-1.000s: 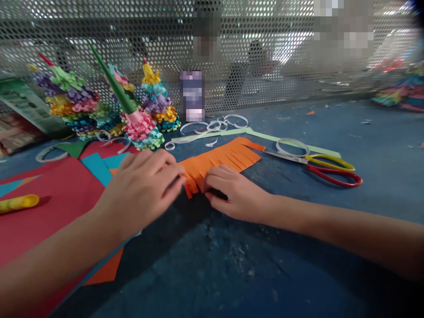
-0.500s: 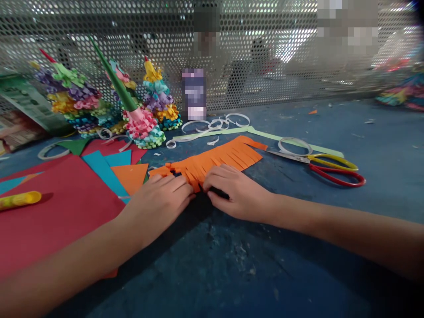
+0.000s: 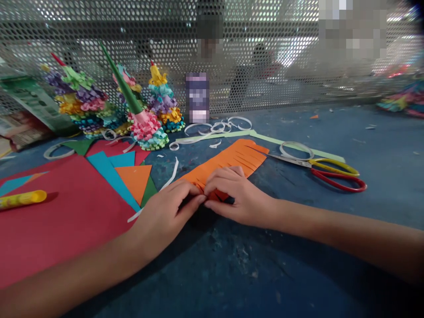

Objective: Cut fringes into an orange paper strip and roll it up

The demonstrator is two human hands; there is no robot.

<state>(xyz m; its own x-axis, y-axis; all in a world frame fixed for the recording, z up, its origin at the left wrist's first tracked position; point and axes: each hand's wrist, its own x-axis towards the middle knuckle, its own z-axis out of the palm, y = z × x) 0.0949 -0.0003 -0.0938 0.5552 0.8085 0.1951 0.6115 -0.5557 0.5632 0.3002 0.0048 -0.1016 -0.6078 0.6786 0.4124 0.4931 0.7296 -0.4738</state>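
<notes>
A strip of orange paper [image 3: 228,159], cut into a fringe along its near edge, lies on the blue table. My left hand [image 3: 172,210] pinches its near left part, thumb and fingers closed together. Close beside it, my right hand [image 3: 232,192] has its fingers curled down on the fringe, thumb near the other hand's fingertips. The gripped bit of paper is mostly hidden by the fingers. To the right, scissors [image 3: 318,170] with one yellow and one red handle rest with their tips by the strip's far right end.
Coloured paper cones with curled fringes [image 3: 149,130] stand at the back left by a perforated metal screen [image 3: 285,88]. Red paper sheets [image 3: 66,221], blue and orange pieces [image 3: 134,179] and a yellow tube [image 3: 23,199] lie left. White curled strips [image 3: 220,128] lie behind the orange paper.
My left hand has shifted right and nearer, its thumb and fingers now meeting at the fringe. A white strip to its left has come into sight. The view has moved slightly.
</notes>
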